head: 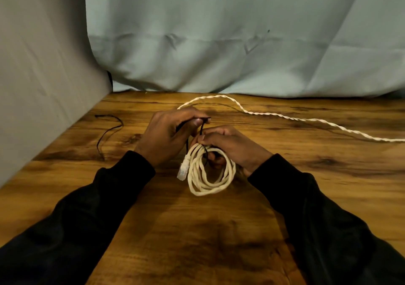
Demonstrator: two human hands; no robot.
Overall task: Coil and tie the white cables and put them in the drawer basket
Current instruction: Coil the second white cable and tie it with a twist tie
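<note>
A pale blue sheet (241, 32) hangs across the upper frame, with a grey cloth (39, 65) draped down the upper left. Below them a wooden table (197, 230) fills the lower half.

A second white cable (285, 116), twisted and not yet coiled, snakes from upper centre out past the right edge. The drawer basket is nowhere in view.

Black sleeves (98, 197) come in from both lower corners. At centre frame sits the coiled white cable (210, 175), its clear plug (182, 170) hanging at the coil's left side. The right hand (232, 146) has its fingers curled round the top of the coil, thumb pressing down on the loops. The left hand (168, 135), just above and left of it, pinches a thin black tie (200, 129) between thumb and fingertips, the strand running down through the coil.

A spare black tie (109, 131) lies on the wood at mid-left.

The risk, to my eye: if the right hand's grip loosens while the knot is pulled, the loops could spring apart and the coil unravel. The slim tie might also slip from the pinch, or cinch only some loops and leave the plug end dangling loose.
</note>
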